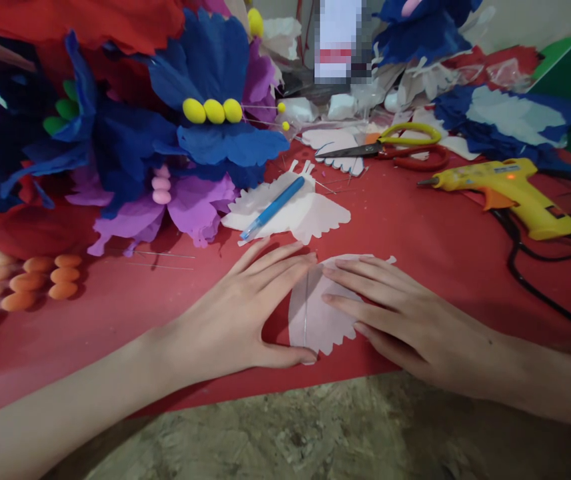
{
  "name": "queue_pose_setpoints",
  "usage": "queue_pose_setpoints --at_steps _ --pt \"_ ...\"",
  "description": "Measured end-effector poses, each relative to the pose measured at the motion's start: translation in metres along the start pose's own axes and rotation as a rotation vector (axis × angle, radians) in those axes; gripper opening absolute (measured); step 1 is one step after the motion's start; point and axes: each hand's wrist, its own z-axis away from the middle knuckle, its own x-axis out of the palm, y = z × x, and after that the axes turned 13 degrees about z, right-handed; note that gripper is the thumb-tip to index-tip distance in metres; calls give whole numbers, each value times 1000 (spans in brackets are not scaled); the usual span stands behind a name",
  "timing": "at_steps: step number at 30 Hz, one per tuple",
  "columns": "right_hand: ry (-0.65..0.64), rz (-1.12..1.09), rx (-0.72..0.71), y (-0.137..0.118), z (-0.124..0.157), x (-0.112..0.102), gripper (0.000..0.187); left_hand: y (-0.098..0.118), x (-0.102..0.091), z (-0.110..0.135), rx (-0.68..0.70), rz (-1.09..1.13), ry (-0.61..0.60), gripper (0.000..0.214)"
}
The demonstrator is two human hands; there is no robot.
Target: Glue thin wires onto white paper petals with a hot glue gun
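Observation:
A white paper petal [315,320] with a scalloped lower edge lies on the red sheet [405,220] near its front edge, with a thin wire running down its middle. My left hand [245,313] lies flat with its fingers stretched out, the fingertips and thumb pressing the petal's left side. My right hand [395,313] is also flat and open, its fingers resting on the petal's right half. Just behind lie more white cut petals [310,213] with a blue pen [273,208] on top.
Big blue, purple and red paper flowers [185,133] fill the left and back. Orange and cream foam beads [30,283] sit far left. Yellow-handled scissors [390,141] and a yellow glue gun [510,187] with its black cord lie at the right. Bare floor shows below the sheet.

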Motion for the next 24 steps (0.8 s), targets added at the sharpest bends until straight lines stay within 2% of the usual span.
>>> queue_pose_setpoints --at_steps 4,11,14,16,18,20,22,24 --pt "-1 2 -2 1 0 -1 36 1 -1 0 -22 19 0 83" --pt "7 16 12 -1 -1 1 35 0 1 1 32 -31 3 82" --pt "56 42 22 3 -3 -8 33 -2 2 1 54 -63 6 80" --pt "143 133 142 15 -2 -22 27 -2 1 2 64 -72 8 80" --pt "210 305 381 34 4 -38 23 -2 1 2 75 -77 13 79" --pt "105 478 624 57 13 -49 26 -2 0 2 83 -80 16 78" --pt "-131 632 809 81 24 -52 26 -2 0 2 91 -86 21 76" --pt "-398 661 929 101 32 -49 22 -2 0 1 97 -92 24 75"
